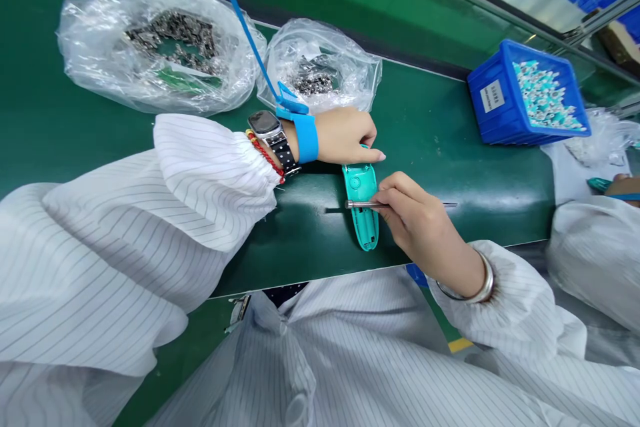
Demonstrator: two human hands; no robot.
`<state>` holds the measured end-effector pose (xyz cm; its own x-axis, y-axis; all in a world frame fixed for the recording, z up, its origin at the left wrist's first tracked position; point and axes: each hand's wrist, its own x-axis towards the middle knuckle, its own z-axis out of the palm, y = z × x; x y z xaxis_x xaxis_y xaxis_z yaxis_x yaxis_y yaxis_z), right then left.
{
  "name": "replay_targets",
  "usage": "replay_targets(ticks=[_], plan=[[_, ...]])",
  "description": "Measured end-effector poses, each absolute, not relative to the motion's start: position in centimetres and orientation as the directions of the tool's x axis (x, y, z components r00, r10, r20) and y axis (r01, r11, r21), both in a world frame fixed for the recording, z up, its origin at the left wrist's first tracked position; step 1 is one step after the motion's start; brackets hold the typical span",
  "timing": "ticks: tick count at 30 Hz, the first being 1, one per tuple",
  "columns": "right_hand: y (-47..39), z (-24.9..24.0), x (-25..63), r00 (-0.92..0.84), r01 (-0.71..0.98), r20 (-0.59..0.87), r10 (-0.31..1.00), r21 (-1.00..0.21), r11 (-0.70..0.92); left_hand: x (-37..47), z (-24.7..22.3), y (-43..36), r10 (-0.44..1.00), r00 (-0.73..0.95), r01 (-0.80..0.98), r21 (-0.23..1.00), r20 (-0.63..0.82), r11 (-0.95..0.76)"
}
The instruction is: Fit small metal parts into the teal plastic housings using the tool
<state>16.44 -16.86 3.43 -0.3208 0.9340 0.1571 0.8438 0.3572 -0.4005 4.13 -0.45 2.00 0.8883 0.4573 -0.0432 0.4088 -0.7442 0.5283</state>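
Observation:
A turquoise plastic shell [363,223], long and rounded at its near end, lies on the green work surface in front of me. My left hand [345,137] is closed at its far end, thumb stretched across it, and hides that part. In the fingers of my right hand [420,220] is a slim metal tool [363,204], pinched crosswise above the shell. The tool's thicker end points left over the shell and its thin tip sticks out to the right behind the hand. Whether the tool touches the shell I cannot tell.
Two clear plastic bags of small metal parts, a large one [160,90] and a smaller one [357,80], lie beyond my left arm. A blue bin [507,117] of turquoise and white pieces stands at the right. A blue cord [240,13] runs up from my wrist strap. Another person's sleeve [595,247] shows far right.

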Motion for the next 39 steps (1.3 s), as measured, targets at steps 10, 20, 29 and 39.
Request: replay_targets(ticks=[10, 20, 29, 39], plan=[[-16.2, 4.3, 16.8, -0.398, 0.773, 0.068, 0.915, -0.512, 0.374, 4.0, 1.5, -0.3, 0.451, 0.893, 0.372, 0.559, 0.004, -0.741], [-15.2, 9.3, 15.5, 0.426, 0.138, 0.242, 0.872, -0.97, 0.201, 3.9, 1.5, -0.2, 0.415, 0.91, 0.34, 0.547, 0.016, -0.765], [-14.8, 7.8, 13.3, 0.511, 0.386, 0.37, 0.776, -0.905, 0.177, 3.8, 1.3, -0.1, 0.396, 0.918, 0.317, 0.564, 0.018, -0.762], [-14.4, 6.6, 13.6, 0.612, 0.403, 0.346, 0.711, -0.91, 0.097, 3.8, 1.5, -0.3, 0.399, 0.917, 0.323, 0.565, 0.013, -0.759]])
